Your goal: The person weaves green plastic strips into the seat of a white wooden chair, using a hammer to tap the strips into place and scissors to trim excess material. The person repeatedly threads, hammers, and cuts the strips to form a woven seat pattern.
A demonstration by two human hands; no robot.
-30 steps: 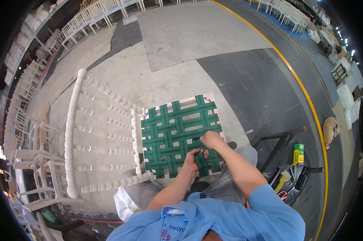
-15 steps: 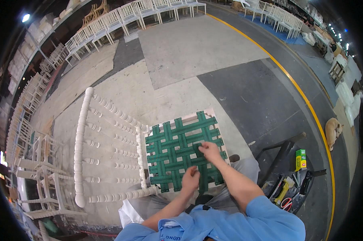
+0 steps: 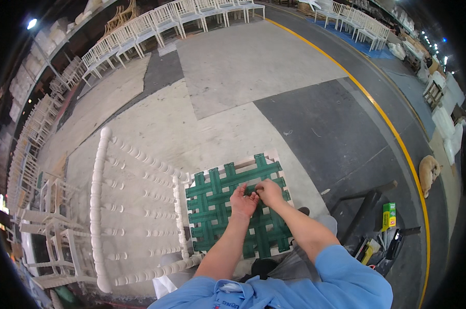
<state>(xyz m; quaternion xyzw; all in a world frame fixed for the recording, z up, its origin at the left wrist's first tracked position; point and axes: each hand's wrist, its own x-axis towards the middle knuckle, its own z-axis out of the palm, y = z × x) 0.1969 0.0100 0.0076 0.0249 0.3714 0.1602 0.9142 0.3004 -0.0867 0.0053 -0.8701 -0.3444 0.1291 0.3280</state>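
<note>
A white chair frame (image 3: 100, 206) with turned, beaded spindles lies tipped with its back toward my left. Green webbing straps (image 3: 221, 197) cross over and under one another on its seat. Near the seat's middle, my left hand (image 3: 244, 202) is turned palm up, with fingers curled at a strap. Close beside it, my right hand (image 3: 270, 193) pinches the same green strap from above. The strap between my fingers is mostly hidden by the hands.
On my right, a dark stand (image 3: 367, 198) holds a green-yellow box (image 3: 388, 216), a yellow-handled tool (image 3: 368, 252) and other hand tools. Rows of white chairs (image 3: 166, 20) line the far side. A dog (image 3: 428, 172) lies beyond the yellow floor line (image 3: 398, 136).
My left hand has moved up and forward from the near part of the seat to meet my right hand. The loose strap tail near my lap now lies along the seat.
</note>
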